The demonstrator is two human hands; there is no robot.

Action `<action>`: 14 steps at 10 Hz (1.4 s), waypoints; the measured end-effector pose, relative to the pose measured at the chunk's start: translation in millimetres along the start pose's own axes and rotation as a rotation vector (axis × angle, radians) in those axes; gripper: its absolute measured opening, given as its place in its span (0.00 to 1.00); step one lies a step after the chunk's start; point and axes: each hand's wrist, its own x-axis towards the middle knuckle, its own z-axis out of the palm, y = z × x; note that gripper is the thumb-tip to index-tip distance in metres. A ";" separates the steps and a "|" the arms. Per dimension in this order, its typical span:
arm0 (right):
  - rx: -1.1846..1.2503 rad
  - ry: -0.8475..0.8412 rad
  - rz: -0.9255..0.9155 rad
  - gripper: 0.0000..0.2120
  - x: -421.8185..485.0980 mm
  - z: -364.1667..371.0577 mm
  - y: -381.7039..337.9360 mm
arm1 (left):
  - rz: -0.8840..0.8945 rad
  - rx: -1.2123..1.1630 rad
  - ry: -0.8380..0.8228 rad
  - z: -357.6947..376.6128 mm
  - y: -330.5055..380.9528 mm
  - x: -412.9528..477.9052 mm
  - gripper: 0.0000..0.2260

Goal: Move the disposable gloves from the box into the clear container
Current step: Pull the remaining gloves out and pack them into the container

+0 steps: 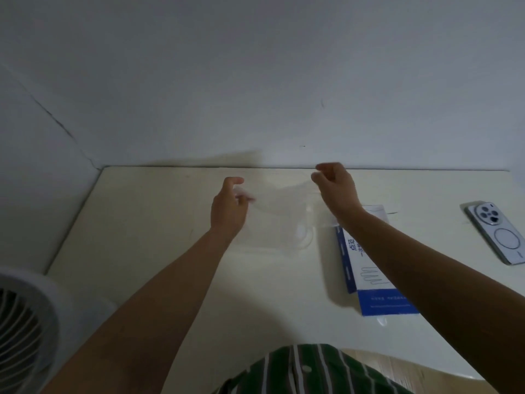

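— Film, hardly more than that: the disposable glove (pixel 272 200) looks thin, clear and limp, almost weightless. I'd expect it to cling, crumple and drift in any draught rather than drop cleanly.

— So where would you take hold of it?

— By the edges, with fingertip pinches, as here. The left hand (pixel 228 211) has thumb and fingers curled onto one end. The right hand (pixel 335 189) seems to nip the other end, though the film there is too faint to be sure.

— And where is it relative to the hands?

— Stretched between them. The hands are well apart, raised above the table (pixel 170 251) near the far wall, and the glove sags slightly in the middle.

— The clear container?

— Under the glove and a little nearer the person; its wall (pixel 308 223) barely shows. The glove box (pixel 366 268), blue and white, lies flat to the right, partly hidden beneath the right forearm.

— Anything to mind?

— The fan (pixel 25 317) at lower left; I cannot tell whether it is running. A phone (pixel 500 231) lies far right, well clear.
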 end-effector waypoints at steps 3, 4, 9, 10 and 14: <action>-0.514 -0.481 -0.304 0.11 -25.0 67.5 -23.1 | 0.055 0.282 -0.018 -9.6 -15.2 7.6 0.16; -0.628 -0.585 -0.132 0.17 -23.3 81.9 -3.1 | 0.045 0.391 -0.033 -6.9 -11.3 7.8 0.19; -0.506 -0.605 0.165 0.25 -4.0 99.0 26.6 | -0.284 0.540 -0.640 21.6 -29.8 27.5 0.32; -0.526 -0.532 0.235 0.34 2.5 94.9 27.3 | -0.332 0.551 -0.679 21.1 -34.9 30.3 0.42; -0.803 -0.774 0.137 0.34 4.3 84.9 4.3 | -0.207 0.688 -0.574 18.1 -22.8 29.4 0.23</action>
